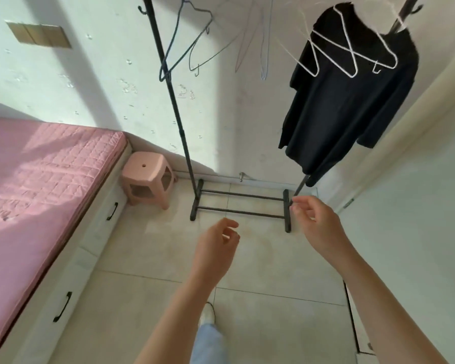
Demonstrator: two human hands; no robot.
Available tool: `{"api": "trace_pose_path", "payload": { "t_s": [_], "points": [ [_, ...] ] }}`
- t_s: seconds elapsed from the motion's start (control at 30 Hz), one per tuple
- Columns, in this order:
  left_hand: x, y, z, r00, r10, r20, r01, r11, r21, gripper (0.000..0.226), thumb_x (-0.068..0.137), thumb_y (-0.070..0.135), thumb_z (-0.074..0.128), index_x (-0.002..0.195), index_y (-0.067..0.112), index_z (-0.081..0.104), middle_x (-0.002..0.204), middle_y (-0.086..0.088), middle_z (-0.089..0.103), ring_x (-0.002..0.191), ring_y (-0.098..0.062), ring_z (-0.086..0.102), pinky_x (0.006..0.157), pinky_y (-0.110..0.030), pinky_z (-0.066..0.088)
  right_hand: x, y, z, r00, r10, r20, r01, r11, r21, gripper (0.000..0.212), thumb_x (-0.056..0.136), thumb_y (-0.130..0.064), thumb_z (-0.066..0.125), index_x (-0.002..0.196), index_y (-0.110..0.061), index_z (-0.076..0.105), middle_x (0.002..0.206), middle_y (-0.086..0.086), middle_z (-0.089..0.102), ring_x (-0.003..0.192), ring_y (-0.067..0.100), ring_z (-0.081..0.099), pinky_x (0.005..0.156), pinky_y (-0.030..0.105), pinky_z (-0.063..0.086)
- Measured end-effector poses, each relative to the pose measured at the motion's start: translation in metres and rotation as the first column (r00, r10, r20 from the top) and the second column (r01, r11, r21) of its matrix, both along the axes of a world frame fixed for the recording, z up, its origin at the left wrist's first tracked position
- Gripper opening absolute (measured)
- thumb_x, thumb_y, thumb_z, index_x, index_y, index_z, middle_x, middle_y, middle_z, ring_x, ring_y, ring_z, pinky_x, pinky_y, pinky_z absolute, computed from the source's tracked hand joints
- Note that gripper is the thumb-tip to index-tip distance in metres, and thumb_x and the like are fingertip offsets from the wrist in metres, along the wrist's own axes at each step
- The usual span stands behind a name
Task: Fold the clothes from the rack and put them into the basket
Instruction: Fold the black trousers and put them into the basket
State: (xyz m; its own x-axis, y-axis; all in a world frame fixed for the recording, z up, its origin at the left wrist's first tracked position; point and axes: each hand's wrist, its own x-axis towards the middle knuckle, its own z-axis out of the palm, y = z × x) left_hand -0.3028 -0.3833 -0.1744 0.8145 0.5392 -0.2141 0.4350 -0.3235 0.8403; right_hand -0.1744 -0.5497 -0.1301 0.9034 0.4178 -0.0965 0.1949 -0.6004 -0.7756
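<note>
Progress of the folding task, head view. The black metal clothes rack [184,143] stands against the pale wall on the tiled floor [147,258]; one garment hangs on it, a black long-sleeved top [352,109] at the right end of the rack, draped on a hanger and crossed in front by several bare white wire hangers [352,52]; at the left end hang bare dark wire hangers [192,40], carrying nothing. The empty hangers suggest that other garments are already off the rack, though no folded clothes are in view; the basket does not appear in this view, so its contents cannot be judged. The left hand [216,248] and the right hand [318,222] are both raised in front of the rack's base, well below the black top and apart from it; each grip is slack, fingers loosely curled, holding nothing. Remaining, by this evidence: take the black top off its hanger, fold it, and place it in the basket. A pink quilted bed [37,185] and a pink plastic stool [147,179] lie to the left.
</note>
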Motion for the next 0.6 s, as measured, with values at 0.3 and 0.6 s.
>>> {"api": "trace_pose_path", "payload": {
  "t_s": [0.3,0.6],
  "points": [
    [0.170,0.009,0.034,0.979,-0.199,0.043,0.196,0.979,0.058,0.022,0.093,0.019,0.050,0.110,0.028,0.061,0.091,0.012,0.068,0.079,-0.005,0.064,0.066,-0.025,0.054,0.147,0.006,0.049,0.980,-0.193,0.041,0.187,0.974,0.131,0.024,0.096,-0.022,0.050,0.118,-0.020,0.060,0.105,-0.007,0.069,0.104,0.008,0.062,0.097,0.038,0.050],
    [0.324,-0.017,0.068,0.902,-0.421,0.093,0.413,0.906,0.094,0.026,0.094,0.017,0.049,0.116,0.026,0.059,0.112,0.007,0.064,0.093,-0.010,0.062,0.080,-0.028,0.055,0.280,0.003,0.106,0.943,-0.308,0.123,0.288,0.945,0.155,0.027,0.093,-0.022,0.052,0.119,-0.019,0.061,0.112,-0.004,0.067,0.107,0.014,0.061,0.099,0.040,0.049]
  ]
}}
